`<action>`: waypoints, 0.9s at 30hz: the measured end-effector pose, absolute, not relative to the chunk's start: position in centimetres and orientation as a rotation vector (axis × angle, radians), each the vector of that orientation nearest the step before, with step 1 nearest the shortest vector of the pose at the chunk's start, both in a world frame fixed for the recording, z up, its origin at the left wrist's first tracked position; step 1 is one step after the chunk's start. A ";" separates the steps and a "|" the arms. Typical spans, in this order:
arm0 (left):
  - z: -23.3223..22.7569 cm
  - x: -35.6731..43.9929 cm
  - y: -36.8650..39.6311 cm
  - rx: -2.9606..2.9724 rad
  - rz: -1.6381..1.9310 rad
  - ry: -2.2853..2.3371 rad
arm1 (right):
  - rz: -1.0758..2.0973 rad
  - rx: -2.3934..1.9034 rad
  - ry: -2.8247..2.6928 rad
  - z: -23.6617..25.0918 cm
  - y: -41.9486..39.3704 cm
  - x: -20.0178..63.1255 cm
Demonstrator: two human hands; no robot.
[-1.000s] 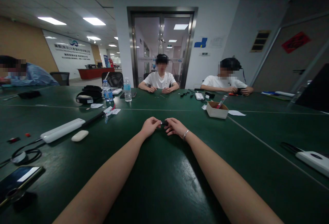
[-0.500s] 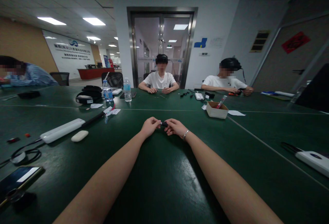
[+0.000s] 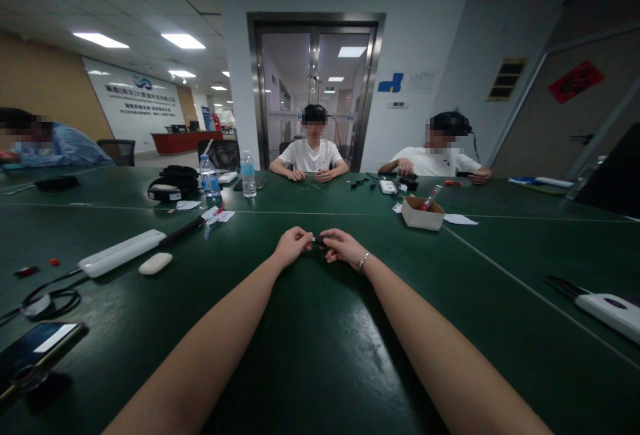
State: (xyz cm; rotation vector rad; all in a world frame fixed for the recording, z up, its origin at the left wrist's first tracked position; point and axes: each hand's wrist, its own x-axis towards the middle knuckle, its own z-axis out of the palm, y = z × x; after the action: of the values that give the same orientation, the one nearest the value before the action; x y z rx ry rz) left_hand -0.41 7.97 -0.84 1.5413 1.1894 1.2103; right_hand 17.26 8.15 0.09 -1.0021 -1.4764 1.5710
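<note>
A small black object with a pale, metallic-looking left end is between my hands, over the middle of the green table. My left hand pinches its left end between thumb and fingertips. From the other side, my right hand grips the black body with thumb and forefinger, its other fingers curled below. A bracelet circles my right wrist. The fingers hide part of the object, and it is too small to tell its kind.
Left lie a long white device, a white oval item, a phone and cables. Two bottles stand beyond. A small box is right, another white device far right. Co-workers sit around the table.
My hands stay almost in place, the right fingers shifting slightly on the black object. The co-worker at the right has moved one hand left towards a black item on the table.
</note>
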 end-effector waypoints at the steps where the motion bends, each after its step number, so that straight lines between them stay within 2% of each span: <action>1: -0.9 -0.4 8.1 1.532 1.205 1.184 | 1.576 -0.987 -1.483 0.1 8.1 17.3; 18: -0.8 -0.5 7.8 1.538 1.088 1.106 | 1.565 -0.925 -1.497 -0.8 8.7 17.6; 27: -0.9 -0.8 7.2 2.112 1.069 1.369 | 1.579 -0.930 -1.501 -0.3 8.3 17.6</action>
State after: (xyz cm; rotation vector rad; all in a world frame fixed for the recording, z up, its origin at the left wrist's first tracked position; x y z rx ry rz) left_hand -0.76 7.23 -0.92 2.1118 1.3685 1.0686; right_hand 17.62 8.29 -0.32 -0.9303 -1.5009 1.5792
